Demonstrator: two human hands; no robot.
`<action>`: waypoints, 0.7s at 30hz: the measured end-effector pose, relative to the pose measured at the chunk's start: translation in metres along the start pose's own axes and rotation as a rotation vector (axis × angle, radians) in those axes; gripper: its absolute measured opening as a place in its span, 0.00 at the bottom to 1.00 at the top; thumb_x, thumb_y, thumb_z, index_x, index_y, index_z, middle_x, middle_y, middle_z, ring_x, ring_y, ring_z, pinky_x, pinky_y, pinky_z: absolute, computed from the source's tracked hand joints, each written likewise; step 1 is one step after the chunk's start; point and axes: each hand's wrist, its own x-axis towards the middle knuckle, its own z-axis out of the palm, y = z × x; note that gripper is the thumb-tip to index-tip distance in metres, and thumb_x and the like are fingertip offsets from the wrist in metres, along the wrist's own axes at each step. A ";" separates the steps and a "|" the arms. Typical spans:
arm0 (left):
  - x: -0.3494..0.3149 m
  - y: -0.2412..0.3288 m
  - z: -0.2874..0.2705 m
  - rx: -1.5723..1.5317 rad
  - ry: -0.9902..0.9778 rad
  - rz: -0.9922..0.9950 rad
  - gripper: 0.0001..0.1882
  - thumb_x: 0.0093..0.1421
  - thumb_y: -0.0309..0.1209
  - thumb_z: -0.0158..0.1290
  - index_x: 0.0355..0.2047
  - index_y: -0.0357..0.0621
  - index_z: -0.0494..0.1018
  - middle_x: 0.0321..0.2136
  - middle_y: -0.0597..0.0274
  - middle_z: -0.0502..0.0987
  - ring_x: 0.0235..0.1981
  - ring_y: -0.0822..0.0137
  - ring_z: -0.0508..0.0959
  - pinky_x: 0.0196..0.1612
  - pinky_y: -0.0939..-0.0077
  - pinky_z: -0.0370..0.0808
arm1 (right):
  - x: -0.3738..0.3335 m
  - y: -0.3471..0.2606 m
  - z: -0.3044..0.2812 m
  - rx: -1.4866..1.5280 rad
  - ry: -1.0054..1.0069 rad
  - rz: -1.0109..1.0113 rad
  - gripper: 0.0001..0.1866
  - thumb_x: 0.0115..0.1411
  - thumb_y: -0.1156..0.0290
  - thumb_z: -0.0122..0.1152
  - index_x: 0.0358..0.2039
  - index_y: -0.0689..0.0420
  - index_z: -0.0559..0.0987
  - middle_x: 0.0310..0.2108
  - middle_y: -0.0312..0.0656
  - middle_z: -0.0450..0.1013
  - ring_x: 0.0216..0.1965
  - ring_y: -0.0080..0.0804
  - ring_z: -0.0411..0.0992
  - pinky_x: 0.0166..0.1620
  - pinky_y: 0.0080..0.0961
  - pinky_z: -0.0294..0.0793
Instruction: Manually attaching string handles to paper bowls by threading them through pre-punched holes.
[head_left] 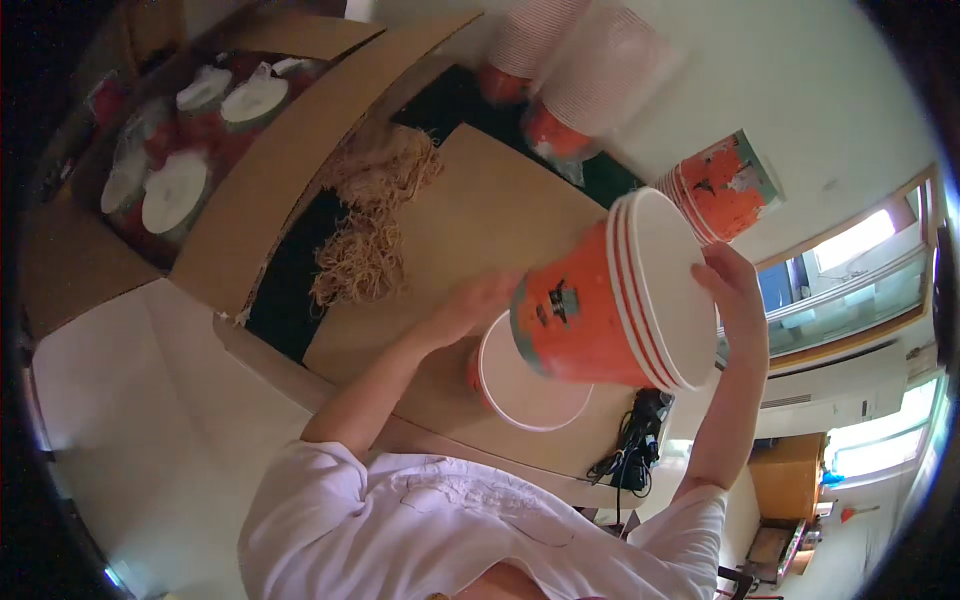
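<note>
A short stack of nested orange paper buckets (590, 300) with white rims and a green band at the base is tilted in the air before me. My right hand (728, 285) is closed on its rim, the fingers reaching over the edge at the mouth. Near the base of the stack is my left hand (478, 305), blurred; its fingertips are partly hidden, and I cannot tell how they are set. Beneath the stack, another paper bucket (535, 405) stands on the cardboard sheet (500, 205) with its white-rimmed mouth up, partly covered by the held ones.
Shredded paper-like strands (370, 225) lie heaped left of the cardboard. An open carton (280, 150) at the far left holds wrapped buckets. Tall bucket stacks (600, 75) and a further stack (720, 185) stand along the wall. Black cables with an adapter (638, 440) lie at the near right edge.
</note>
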 end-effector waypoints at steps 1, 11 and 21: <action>0.006 -0.009 -0.008 -0.038 0.048 0.080 0.27 0.64 0.39 0.48 0.59 0.40 0.59 0.56 0.60 0.65 0.58 0.68 0.62 0.60 0.72 0.59 | 0.009 -0.003 0.005 -0.021 0.025 0.019 0.07 0.55 0.74 0.60 0.33 0.62 0.77 0.27 0.32 0.72 0.29 0.16 0.68 0.35 0.16 0.67; 0.027 0.068 -0.012 0.626 0.362 0.305 0.63 0.36 0.45 0.70 0.65 0.41 0.42 0.65 0.44 0.43 0.66 0.49 0.44 0.66 0.58 0.47 | 0.097 0.030 0.035 -0.250 0.018 -0.107 0.12 0.54 0.67 0.60 0.29 0.65 0.77 0.17 0.38 0.70 0.22 0.21 0.67 0.25 0.24 0.66; 0.019 0.044 -0.035 0.357 0.378 0.269 0.53 0.48 0.41 0.63 0.65 0.40 0.42 0.65 0.51 0.45 0.67 0.57 0.45 0.65 0.62 0.48 | 0.114 0.051 0.083 -0.580 -0.141 -0.156 0.12 0.55 0.68 0.56 0.23 0.65 0.71 0.16 0.38 0.66 0.20 0.23 0.65 0.25 0.25 0.65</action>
